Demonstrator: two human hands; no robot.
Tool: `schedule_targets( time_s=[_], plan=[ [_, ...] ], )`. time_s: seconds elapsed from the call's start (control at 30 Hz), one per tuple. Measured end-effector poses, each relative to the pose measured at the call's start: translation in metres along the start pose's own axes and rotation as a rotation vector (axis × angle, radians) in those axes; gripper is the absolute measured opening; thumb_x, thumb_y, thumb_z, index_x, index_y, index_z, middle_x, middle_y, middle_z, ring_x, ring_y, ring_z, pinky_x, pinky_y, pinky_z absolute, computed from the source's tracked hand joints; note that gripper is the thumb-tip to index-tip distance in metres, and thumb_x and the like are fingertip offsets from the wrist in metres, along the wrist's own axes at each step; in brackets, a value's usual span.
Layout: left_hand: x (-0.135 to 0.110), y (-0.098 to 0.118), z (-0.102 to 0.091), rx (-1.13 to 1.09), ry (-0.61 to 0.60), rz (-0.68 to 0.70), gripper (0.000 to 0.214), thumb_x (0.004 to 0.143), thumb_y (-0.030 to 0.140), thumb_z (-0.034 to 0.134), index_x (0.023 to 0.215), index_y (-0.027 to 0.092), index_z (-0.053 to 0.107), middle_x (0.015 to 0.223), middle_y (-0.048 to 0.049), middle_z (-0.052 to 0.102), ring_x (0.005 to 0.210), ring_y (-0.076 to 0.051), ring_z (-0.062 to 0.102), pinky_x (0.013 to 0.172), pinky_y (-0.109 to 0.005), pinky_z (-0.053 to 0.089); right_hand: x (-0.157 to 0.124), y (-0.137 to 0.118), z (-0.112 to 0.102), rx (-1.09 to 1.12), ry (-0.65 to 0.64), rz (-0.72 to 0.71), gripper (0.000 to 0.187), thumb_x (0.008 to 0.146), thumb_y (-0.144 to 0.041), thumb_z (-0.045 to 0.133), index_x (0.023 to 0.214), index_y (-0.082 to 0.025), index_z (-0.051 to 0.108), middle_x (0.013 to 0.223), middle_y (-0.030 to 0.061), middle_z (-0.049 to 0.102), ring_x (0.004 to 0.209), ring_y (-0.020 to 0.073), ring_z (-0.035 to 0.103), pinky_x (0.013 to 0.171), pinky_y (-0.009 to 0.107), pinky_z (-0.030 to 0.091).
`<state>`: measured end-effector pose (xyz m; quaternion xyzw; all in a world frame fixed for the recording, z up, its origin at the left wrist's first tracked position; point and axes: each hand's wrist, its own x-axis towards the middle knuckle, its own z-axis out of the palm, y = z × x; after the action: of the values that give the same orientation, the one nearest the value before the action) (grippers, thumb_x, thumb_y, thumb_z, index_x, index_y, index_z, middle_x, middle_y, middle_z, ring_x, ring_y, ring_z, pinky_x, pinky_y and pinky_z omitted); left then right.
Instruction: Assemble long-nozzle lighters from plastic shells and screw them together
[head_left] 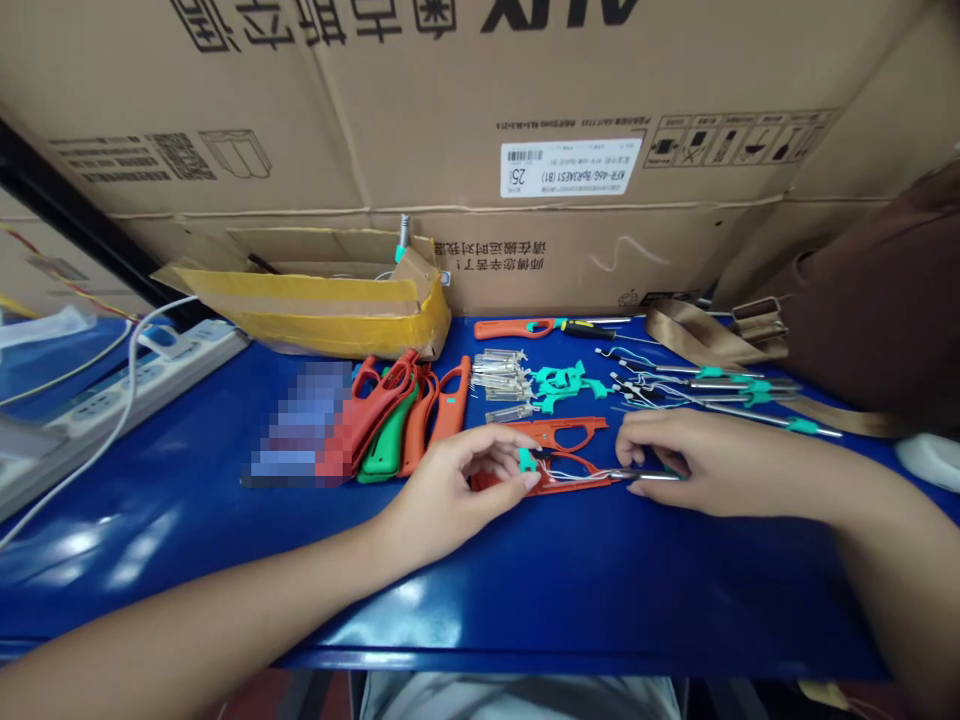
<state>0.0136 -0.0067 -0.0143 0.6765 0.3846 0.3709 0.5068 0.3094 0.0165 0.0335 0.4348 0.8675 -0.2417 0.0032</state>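
Between the thumb and fingers of my left hand [457, 480] is a small teal lighter trigger [527, 460]. It sits over an orange lighter half-shell [581, 485] lying on the table. My right hand [675, 465] closes on a slim metal lighter tube [651, 475] at the shell's right end. Thin white wires [566, 476] run from the tube toward the trigger. Just behind lies a second orange half-shell [566, 432], partly covered by my left fingers. Farther back are several loose teal triggers [562, 385] and a pile of clear, metal-ended lighter parts [501, 378].
Red, orange and green lighter shells [386, 440] lie at left, before a yellow-taped cardboard box [315, 310]. Several wired metal tubes [742, 390] lie at right. An orange lighter [514, 327] and a screwdriver [589, 330] are behind. A power strip [112, 400] borders the left side.
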Motion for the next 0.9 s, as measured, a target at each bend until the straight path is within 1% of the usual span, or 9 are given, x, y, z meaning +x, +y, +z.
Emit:
schedule_targets(
  time_s=[0.07, 0.13, 0.37, 0.5, 0.6, 0.67, 0.73, 0.8, 0.9],
  plan=[
    [0.000, -0.001, 0.000, 0.051, -0.016, 0.004, 0.026, 0.088, 0.029, 0.072, 0.111, 0.016, 0.068, 0.086, -0.0029, 0.069, 0.077, -0.014, 0.065, 0.072, -0.027, 0.057, 0.000, 0.000, -0.001, 0.028, -0.034, 0.007, 0.004, 0.088, -0.028, 0.063, 0.086, -0.025, 0.065, 0.087, 0.0006, 0.069, 0.070, 0.0162, 0.060, 0.061, 0.027, 0.043],
    [0.000, -0.001, -0.001, 0.103, -0.022, 0.010, 0.025, 0.090, 0.030, 0.071, 0.110, 0.016, 0.069, 0.087, -0.0032, 0.069, 0.074, -0.013, 0.063, 0.067, -0.025, 0.055, 0.000, -0.002, -0.001, 0.048, -0.055, 0.019, 0.008, 0.089, -0.028, 0.062, 0.083, -0.025, 0.063, 0.084, 0.0003, 0.069, 0.068, 0.0158, 0.059, 0.059, 0.027, 0.041],
    [0.001, 0.002, -0.002, 0.165, -0.041, 0.031, 0.023, 0.092, 0.030, 0.069, 0.110, 0.016, 0.068, 0.080, -0.0004, 0.066, 0.064, -0.010, 0.058, 0.060, -0.021, 0.050, 0.006, -0.003, 0.002, 0.070, -0.032, 0.030, 0.008, 0.089, -0.032, 0.067, 0.088, -0.024, 0.068, 0.087, -0.0002, 0.071, 0.068, 0.0143, 0.059, 0.058, 0.025, 0.040],
    [-0.002, 0.002, -0.005, 0.282, -0.051, 0.114, 0.018, 0.089, 0.020, 0.067, 0.107, 0.018, 0.065, 0.078, 0.0021, 0.060, 0.065, -0.010, 0.057, 0.059, -0.021, 0.048, 0.005, -0.003, 0.001, 0.047, -0.015, -0.009, 0.009, 0.090, -0.032, 0.067, 0.088, -0.024, 0.069, 0.086, 0.0001, 0.071, 0.070, 0.0147, 0.061, 0.061, 0.026, 0.042],
    [-0.003, 0.004, -0.011, 0.451, -0.124, 0.208, 0.018, 0.091, 0.011, 0.055, 0.106, 0.019, 0.061, 0.087, -0.0002, 0.063, 0.070, -0.012, 0.059, 0.065, -0.024, 0.049, 0.004, -0.005, 0.000, 0.073, -0.026, -0.052, 0.010, 0.093, -0.025, 0.062, 0.088, -0.024, 0.071, 0.089, 0.0008, 0.072, 0.078, 0.0162, 0.065, 0.069, 0.028, 0.046],
    [-0.004, 0.006, -0.014, 0.551, -0.222, 0.245, 0.019, 0.094, 0.010, 0.046, 0.103, 0.018, 0.060, 0.093, -0.0030, 0.063, 0.080, -0.015, 0.061, 0.073, -0.027, 0.050, 0.003, -0.006, -0.001, 0.085, -0.027, -0.056, 0.011, 0.092, -0.022, 0.061, 0.088, -0.024, 0.071, 0.091, 0.0008, 0.073, 0.082, 0.0169, 0.066, 0.072, 0.028, 0.047],
    [-0.004, 0.009, -0.016, 0.622, -0.287, 0.253, 0.020, 0.096, 0.011, 0.040, 0.099, 0.018, 0.058, 0.093, -0.0044, 0.062, 0.083, -0.017, 0.060, 0.075, -0.030, 0.050, 0.004, -0.006, 0.000, 0.081, -0.027, -0.051, 0.010, 0.092, -0.023, 0.062, 0.088, -0.024, 0.071, 0.091, 0.0008, 0.073, 0.081, 0.0172, 0.066, 0.071, 0.029, 0.047],
    [-0.004, 0.012, -0.016, 0.685, -0.301, 0.252, 0.018, 0.095, 0.012, 0.039, 0.094, 0.018, 0.056, 0.089, -0.0046, 0.059, 0.080, -0.018, 0.058, 0.074, -0.032, 0.049, 0.005, -0.006, 0.002, 0.080, -0.018, -0.060, 0.011, 0.093, -0.023, 0.062, 0.089, -0.024, 0.072, 0.092, 0.0012, 0.073, 0.081, 0.0173, 0.067, 0.070, 0.029, 0.048],
    [-0.004, 0.015, -0.015, 0.805, -0.265, 0.260, 0.006, 0.092, 0.019, 0.049, 0.093, 0.018, 0.055, 0.091, -0.0058, 0.059, 0.086, -0.022, 0.056, 0.079, -0.037, 0.050, 0.007, -0.006, 0.003, 0.085, 0.015, -0.098, 0.014, 0.094, -0.021, 0.060, 0.091, -0.024, 0.073, 0.093, 0.0021, 0.074, 0.083, 0.0177, 0.068, 0.072, 0.029, 0.048]
  ],
)
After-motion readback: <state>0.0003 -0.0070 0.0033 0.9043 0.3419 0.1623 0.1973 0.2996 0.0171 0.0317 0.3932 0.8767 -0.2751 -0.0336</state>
